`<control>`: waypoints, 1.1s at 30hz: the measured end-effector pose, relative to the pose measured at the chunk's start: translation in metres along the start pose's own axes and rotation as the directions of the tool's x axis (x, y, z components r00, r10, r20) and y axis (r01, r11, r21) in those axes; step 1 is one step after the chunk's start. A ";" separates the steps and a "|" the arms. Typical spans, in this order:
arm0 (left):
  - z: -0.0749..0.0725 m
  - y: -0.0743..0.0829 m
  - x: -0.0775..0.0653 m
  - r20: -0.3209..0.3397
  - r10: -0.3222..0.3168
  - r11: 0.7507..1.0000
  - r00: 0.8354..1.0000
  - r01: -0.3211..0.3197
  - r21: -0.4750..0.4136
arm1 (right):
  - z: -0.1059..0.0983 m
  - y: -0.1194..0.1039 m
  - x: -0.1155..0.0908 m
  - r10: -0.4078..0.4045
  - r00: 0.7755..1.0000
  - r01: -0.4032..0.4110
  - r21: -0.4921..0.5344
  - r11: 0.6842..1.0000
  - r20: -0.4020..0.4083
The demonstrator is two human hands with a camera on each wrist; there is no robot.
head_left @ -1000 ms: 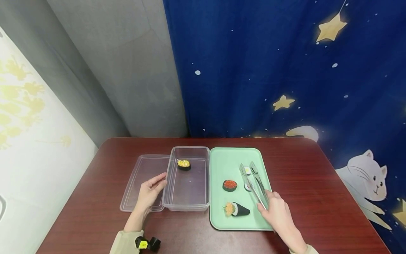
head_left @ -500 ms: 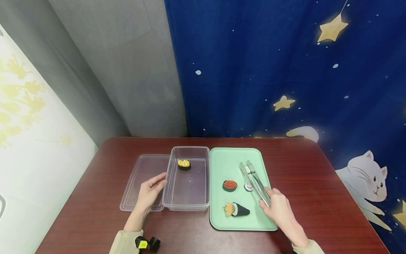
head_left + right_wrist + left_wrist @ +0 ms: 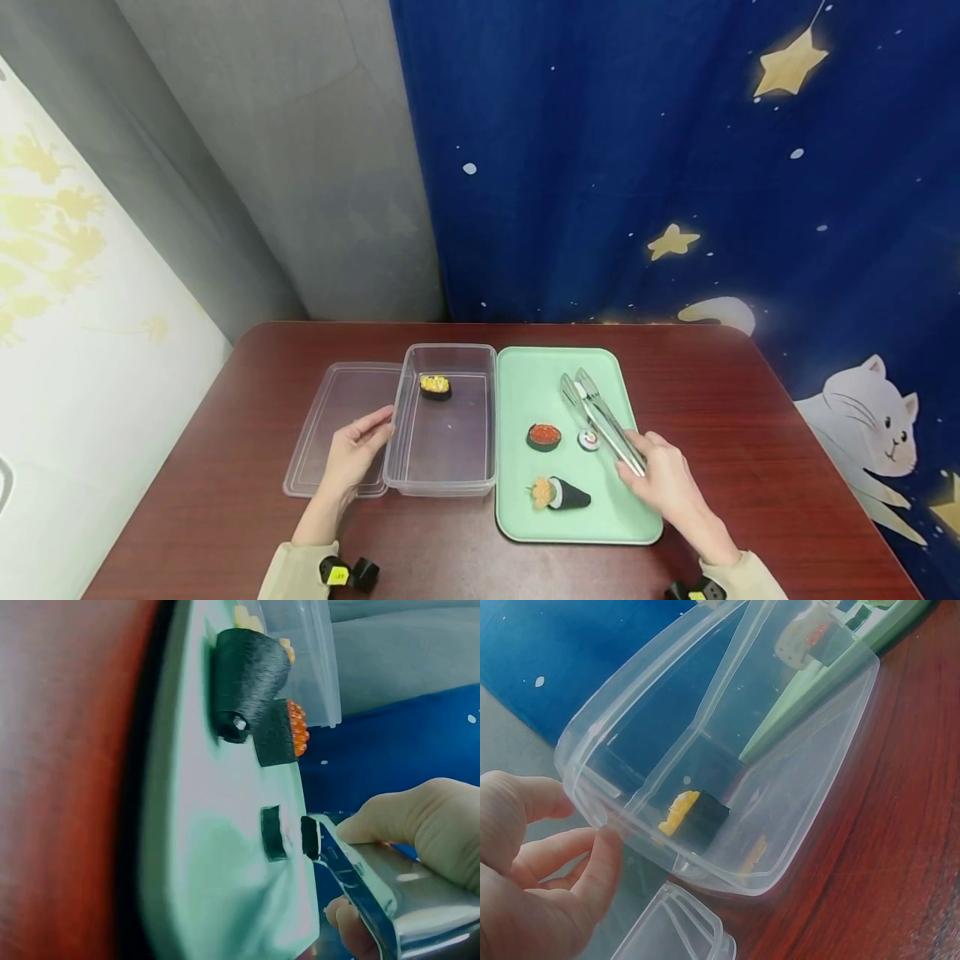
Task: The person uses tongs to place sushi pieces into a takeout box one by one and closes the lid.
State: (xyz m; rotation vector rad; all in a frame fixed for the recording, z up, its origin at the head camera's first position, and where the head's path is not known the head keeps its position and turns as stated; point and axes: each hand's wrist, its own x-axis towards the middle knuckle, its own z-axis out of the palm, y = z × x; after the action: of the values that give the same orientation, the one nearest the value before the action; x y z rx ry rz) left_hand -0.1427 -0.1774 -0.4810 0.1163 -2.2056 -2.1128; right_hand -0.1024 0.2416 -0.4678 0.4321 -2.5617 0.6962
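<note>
In the head view, my right hand (image 3: 663, 475) grips metal tongs (image 3: 609, 425) over the green tray (image 3: 525, 375). The tongs' arms stand close together, their tips around a small sushi roll (image 3: 580, 390), which they partly cover. Another small roll (image 3: 588, 440) lies beside the tongs. On the tray's left half are a gunkan sushi with red roe (image 3: 543, 437) and a dark cone-shaped hand roll (image 3: 562, 493). My left hand (image 3: 357, 450) holds the left rim of a clear plastic container (image 3: 450, 487) with its fingertips. Inside sits a yellow-topped gunkan sushi (image 3: 697, 816).
The clear lid (image 3: 322, 433) lies on the table to the left, partly under the container. Container and tray stand side by side on the dark red wooden table (image 3: 720, 417). Behind hang grey and blue curtains (image 3: 525, 167).
The tongs' arms have drawn closer together over the farther roll, their tips shifting slightly away from the body. My right hand has moved slightly with them. The left hand stays put.
</note>
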 end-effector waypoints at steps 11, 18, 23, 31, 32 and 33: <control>-0.001 -0.001 -0.001 0.001 0.000 1.000 1.000 0.000 -0.013 | -0.012 -0.005 0.031 -0.071 0.997 0.069 0.049 0.996 0.027; -0.001 0.000 -0.001 0.010 -0.004 1.000 1.000 0.004 -0.012 | -0.016 -0.012 0.050 -0.114 0.992 0.110 0.076 0.991 0.049; -0.001 0.000 -0.001 0.011 -0.011 1.000 1.000 0.011 -0.003 | -0.015 -0.020 0.064 -0.154 0.985 0.147 0.101 0.984 0.072; -0.001 0.001 0.000 0.013 -0.030 1.000 0.999 0.030 0.005 | -0.008 -0.036 0.087 -0.223 0.961 0.195 0.170 0.966 0.163; -0.001 0.001 0.000 0.013 -0.034 0.999 0.999 0.034 0.008 | -0.007 -0.037 0.090 -0.234 0.956 0.204 0.176 0.963 0.175; -0.001 0.001 0.000 0.013 -0.037 0.999 0.999 0.037 0.009 | -0.005 -0.039 0.092 -0.244 0.951 0.210 0.181 0.961 0.190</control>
State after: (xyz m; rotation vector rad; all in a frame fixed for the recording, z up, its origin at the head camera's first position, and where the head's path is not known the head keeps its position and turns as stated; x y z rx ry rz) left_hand -0.1426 -0.1783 -0.4796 0.1446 -2.2378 -2.1288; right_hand -0.1634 0.1958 -0.4022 0.8839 -2.5998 0.8088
